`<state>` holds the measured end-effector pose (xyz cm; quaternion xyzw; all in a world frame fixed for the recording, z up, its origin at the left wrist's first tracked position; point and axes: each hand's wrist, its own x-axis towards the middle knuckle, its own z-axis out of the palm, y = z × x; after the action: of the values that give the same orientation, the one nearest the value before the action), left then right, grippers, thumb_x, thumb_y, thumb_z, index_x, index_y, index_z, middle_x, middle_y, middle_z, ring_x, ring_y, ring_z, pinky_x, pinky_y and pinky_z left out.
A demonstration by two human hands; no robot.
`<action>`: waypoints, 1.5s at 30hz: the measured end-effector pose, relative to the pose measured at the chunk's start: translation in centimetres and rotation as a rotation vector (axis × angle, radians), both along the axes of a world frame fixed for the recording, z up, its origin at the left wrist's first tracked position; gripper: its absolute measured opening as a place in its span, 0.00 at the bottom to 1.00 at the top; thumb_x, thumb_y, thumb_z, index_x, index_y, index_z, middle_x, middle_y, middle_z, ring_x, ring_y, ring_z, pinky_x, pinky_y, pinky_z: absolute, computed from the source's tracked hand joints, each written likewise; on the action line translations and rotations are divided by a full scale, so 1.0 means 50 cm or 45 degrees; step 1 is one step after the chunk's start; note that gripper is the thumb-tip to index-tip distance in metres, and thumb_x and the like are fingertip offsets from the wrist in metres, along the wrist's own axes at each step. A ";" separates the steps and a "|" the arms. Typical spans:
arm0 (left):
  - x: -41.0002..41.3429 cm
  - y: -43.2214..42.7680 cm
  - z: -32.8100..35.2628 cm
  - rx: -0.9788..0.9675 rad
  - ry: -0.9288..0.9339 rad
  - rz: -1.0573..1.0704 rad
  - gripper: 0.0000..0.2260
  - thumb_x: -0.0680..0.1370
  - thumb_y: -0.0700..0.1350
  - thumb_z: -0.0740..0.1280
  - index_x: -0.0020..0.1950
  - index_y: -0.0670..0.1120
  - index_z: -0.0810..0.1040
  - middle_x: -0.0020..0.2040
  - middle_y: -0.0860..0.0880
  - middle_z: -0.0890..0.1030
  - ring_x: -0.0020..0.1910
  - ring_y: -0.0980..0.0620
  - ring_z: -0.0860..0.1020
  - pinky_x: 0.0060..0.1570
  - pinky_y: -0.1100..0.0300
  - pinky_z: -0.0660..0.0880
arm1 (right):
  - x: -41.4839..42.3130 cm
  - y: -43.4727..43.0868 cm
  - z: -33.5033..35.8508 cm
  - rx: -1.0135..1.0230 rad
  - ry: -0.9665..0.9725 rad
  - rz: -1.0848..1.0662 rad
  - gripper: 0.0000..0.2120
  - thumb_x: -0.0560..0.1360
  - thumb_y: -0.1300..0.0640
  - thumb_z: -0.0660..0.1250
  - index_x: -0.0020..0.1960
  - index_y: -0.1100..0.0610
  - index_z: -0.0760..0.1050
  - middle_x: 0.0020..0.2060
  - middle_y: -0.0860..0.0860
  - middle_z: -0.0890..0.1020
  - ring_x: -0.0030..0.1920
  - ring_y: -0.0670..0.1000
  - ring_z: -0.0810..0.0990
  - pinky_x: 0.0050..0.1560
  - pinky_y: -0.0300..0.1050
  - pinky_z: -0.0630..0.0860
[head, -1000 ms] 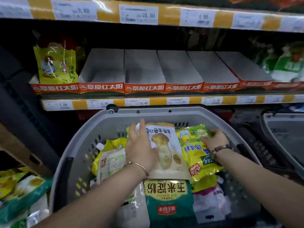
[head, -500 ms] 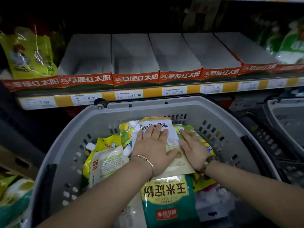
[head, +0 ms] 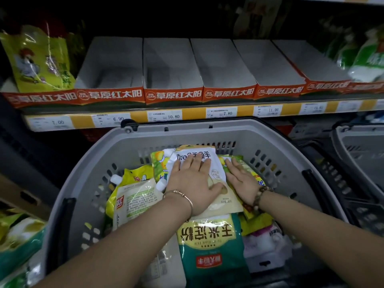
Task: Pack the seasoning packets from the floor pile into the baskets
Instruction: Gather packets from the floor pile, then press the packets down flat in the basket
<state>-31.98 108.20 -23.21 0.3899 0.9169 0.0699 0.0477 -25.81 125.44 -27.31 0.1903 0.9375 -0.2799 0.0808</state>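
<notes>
Head view, looking down into a grey shopping basket (head: 133,146) that is standing in front of a store shelf (head: 83,121). The left hand (head: 193,181) is lying flat on a white mushroom-print seasoning packet (head: 217,171) at the top of the load, its fingers (head: 187,163) stretched straight and close together, pressing down and gripping nothing. The right hand (head: 242,181) is lying just beside it, palm down on a green-and-yellow packet (head: 239,157), its fingers likewise straight and holding nothing. Both packets are resting inside the basket, toward its far wall, on top of other goods: a teal corn-starch bag (head: 207,246) nearest the camera, a pale packet with a red label (head: 137,202) to the left, a yellow spouted pouch (head: 135,175) behind that, and a white-and-pink bag (head: 268,242) to the right. More packets — the floor pile (head: 18,235) — are showing at the lower left, outside the basket. A second grey basket (head: 361,148) is sitting at the right edge. On the shelf above, a row of grey display cartons with red fronts (head: 170,65) is standing beside a yellow chicken-print packet (head: 39,61).
</notes>
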 end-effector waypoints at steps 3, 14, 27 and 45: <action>0.003 -0.007 0.011 -0.011 -0.031 -0.012 0.33 0.76 0.66 0.48 0.77 0.51 0.50 0.78 0.50 0.48 0.76 0.50 0.45 0.72 0.48 0.42 | -0.002 -0.005 0.029 -0.251 0.039 -0.105 0.24 0.82 0.51 0.51 0.76 0.54 0.52 0.76 0.53 0.51 0.76 0.49 0.49 0.74 0.43 0.45; 0.010 -0.250 0.120 0.384 -0.021 0.245 0.17 0.77 0.56 0.59 0.65 0.55 0.72 0.65 0.53 0.75 0.61 0.49 0.74 0.56 0.57 0.71 | -0.037 -0.218 0.170 0.198 0.339 0.365 0.26 0.77 0.44 0.60 0.73 0.48 0.62 0.72 0.53 0.65 0.71 0.51 0.63 0.69 0.45 0.61; 0.078 -0.834 0.117 0.472 0.128 0.771 0.22 0.73 0.60 0.58 0.63 0.53 0.75 0.61 0.53 0.77 0.58 0.51 0.75 0.54 0.58 0.71 | -0.081 -0.739 0.233 0.117 0.432 0.856 0.29 0.73 0.47 0.67 0.72 0.49 0.64 0.69 0.50 0.69 0.68 0.49 0.67 0.62 0.36 0.60; 0.171 -1.186 -0.175 0.340 -0.112 1.166 0.17 0.76 0.55 0.64 0.64 0.53 0.74 0.63 0.53 0.76 0.57 0.50 0.77 0.48 0.59 0.70 | -0.114 -1.119 -0.072 0.161 -0.029 0.928 0.24 0.74 0.48 0.65 0.69 0.49 0.68 0.66 0.51 0.73 0.64 0.51 0.71 0.60 0.42 0.68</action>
<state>-23.44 48.92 -31.95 -0.0549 0.9746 0.2173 0.0004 -31.49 69.47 -30.91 -0.1485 0.9582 -0.1720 0.1737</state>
